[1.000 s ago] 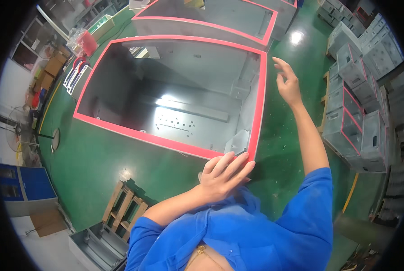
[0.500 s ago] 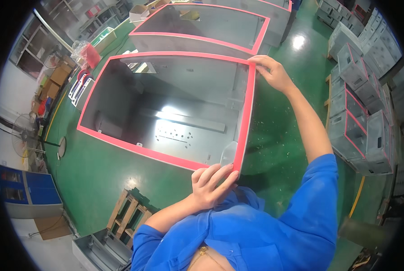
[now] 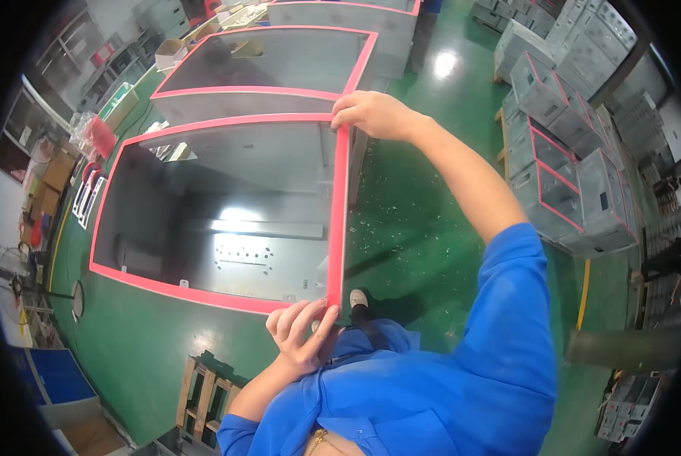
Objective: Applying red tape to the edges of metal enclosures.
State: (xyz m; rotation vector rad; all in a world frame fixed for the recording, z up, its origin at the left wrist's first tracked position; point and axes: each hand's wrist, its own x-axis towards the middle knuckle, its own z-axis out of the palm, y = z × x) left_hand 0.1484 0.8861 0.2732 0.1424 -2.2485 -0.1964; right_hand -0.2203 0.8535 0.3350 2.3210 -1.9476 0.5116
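A large grey sheet-metal cabinet lies on its back with its open side up; a pink strip runs around its rim. At the near right corner, my left hand bends its fingers over the rim, thumb and forefinger on the pink edge. My right hand reaches to the far right corner, its fingers closed down over the strip and the rim there. The undersides of the fingers on both hands are partly hidden. Inside the cabinet are a raised metal bar and a group of punched holes.
A second pink-rimmed cabinet lies just beyond the first. Stacked grey metal cases line the right side. A wooden pallet is near my left, and a fan stands on the left. Small scraps lie on the green floor.
My view has swung to the right, so the cabinet appears farther left. Both hands stay at the same two corners. The right hand's fingers are more curled over the corner than before.
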